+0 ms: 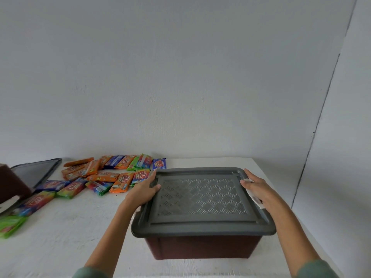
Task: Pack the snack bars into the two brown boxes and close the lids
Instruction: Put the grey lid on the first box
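A brown box (202, 247) stands in front of me with its grey lid (202, 199) lying on top. My left hand (145, 189) rests on the lid's left edge, thumb on top and fingers along the rim. My right hand (259, 187) holds the lid's right edge, over a white label. Several snack bars (104, 177) in orange, green and blue wrappers lie scattered on the table to the left. A second brown box (12, 181) shows at the far left edge, with its grey lid (36, 173) lying flat behind it.
The white table (70, 227) ends at the right just past the box, and a pale wall rises behind it. More green bars (10, 225) lie at the near left edge.
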The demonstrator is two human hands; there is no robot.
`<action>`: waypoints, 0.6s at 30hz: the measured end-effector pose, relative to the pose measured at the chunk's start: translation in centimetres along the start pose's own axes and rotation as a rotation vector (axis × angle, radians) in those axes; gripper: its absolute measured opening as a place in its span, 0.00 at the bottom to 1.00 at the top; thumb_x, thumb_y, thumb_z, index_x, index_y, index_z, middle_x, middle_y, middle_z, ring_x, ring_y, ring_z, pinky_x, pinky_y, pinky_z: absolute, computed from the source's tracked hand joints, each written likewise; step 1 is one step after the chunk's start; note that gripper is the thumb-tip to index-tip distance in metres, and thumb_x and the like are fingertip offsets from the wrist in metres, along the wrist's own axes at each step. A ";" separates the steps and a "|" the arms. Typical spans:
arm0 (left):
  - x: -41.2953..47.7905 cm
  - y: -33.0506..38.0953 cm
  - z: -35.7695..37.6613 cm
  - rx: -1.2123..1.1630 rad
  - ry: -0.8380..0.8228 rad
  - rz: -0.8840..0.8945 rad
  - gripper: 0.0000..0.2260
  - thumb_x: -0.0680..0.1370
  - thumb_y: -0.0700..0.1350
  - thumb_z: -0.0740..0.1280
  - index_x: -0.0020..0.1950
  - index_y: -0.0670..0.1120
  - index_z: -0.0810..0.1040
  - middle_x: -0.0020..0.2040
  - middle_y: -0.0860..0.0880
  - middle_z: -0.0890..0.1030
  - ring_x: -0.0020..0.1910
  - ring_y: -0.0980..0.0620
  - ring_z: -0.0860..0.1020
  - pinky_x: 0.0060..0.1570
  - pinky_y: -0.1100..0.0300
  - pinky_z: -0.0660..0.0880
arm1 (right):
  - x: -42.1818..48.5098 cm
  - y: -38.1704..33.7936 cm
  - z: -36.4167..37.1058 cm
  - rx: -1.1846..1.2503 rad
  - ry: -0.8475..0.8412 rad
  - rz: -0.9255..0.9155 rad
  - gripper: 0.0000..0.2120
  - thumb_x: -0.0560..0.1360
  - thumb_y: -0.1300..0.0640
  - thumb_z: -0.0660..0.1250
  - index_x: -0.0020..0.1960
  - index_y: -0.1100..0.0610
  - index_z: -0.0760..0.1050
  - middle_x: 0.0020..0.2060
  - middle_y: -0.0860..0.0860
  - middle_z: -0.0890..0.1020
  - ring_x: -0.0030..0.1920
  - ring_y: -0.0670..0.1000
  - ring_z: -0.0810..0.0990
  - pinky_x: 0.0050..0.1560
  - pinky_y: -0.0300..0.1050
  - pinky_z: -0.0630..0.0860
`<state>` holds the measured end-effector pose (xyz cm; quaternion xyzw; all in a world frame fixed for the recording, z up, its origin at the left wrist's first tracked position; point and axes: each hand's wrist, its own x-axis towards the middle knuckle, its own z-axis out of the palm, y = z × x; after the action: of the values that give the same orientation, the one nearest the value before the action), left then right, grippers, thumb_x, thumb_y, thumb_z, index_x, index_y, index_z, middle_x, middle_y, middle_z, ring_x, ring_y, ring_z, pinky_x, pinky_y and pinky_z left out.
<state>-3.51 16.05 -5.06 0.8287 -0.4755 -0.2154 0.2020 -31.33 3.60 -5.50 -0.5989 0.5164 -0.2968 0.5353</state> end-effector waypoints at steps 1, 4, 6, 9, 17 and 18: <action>-0.5 0.2 0.0 0.072 0.052 0.014 0.27 0.81 0.48 0.56 0.76 0.51 0.45 0.71 0.42 0.66 0.67 0.43 0.69 0.63 0.53 0.67 | 0.0 0.0 0.0 0.000 0.000 -0.001 0.27 0.79 0.60 0.60 0.75 0.49 0.56 0.75 0.53 0.58 0.75 0.56 0.56 0.73 0.53 0.53; -1.6 0.9 0.8 0.261 0.232 0.027 0.28 0.81 0.43 0.57 0.76 0.51 0.45 0.65 0.42 0.73 0.59 0.47 0.75 0.55 0.56 0.72 | -0.3 -0.2 0.1 0.001 -0.001 -0.001 0.27 0.79 0.60 0.60 0.75 0.49 0.56 0.75 0.53 0.59 0.75 0.56 0.57 0.72 0.52 0.54; -1.8 1.3 2.0 0.366 0.309 0.045 0.30 0.80 0.39 0.57 0.77 0.50 0.44 0.66 0.41 0.71 0.57 0.46 0.76 0.54 0.55 0.74 | -0.3 -0.2 0.0 0.001 -0.004 -0.001 0.27 0.79 0.60 0.60 0.75 0.50 0.56 0.75 0.53 0.60 0.75 0.56 0.57 0.72 0.52 0.54; -2.0 1.1 2.5 0.332 0.421 0.093 0.32 0.79 0.34 0.58 0.77 0.50 0.45 0.76 0.41 0.56 0.62 0.44 0.74 0.56 0.55 0.74 | -0.5 -0.3 0.0 0.002 -0.006 0.001 0.27 0.79 0.60 0.60 0.75 0.49 0.57 0.75 0.54 0.59 0.75 0.56 0.56 0.72 0.52 0.54; -1.4 -1.5 -1.1 -0.403 0.056 -0.022 0.35 0.74 0.55 0.65 0.76 0.50 0.51 0.73 0.41 0.62 0.65 0.40 0.70 0.62 0.44 0.71 | -1.2 -0.9 0.2 -0.032 0.017 0.007 0.26 0.79 0.60 0.60 0.75 0.49 0.57 0.74 0.55 0.60 0.61 0.51 0.73 0.71 0.52 0.57; -1.6 -1.4 -0.7 -0.526 -0.010 -0.021 0.35 0.76 0.50 0.65 0.76 0.52 0.49 0.74 0.42 0.59 0.61 0.44 0.73 0.58 0.47 0.73 | -1.2 -0.9 0.2 -0.028 0.017 0.005 0.26 0.79 0.60 0.60 0.75 0.49 0.57 0.74 0.54 0.60 0.67 0.53 0.69 0.72 0.52 0.56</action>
<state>-2.89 18.23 -4.91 0.7516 -0.3956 -0.3378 0.4056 -31.24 4.70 -4.45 -0.6025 0.5265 -0.2933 0.5232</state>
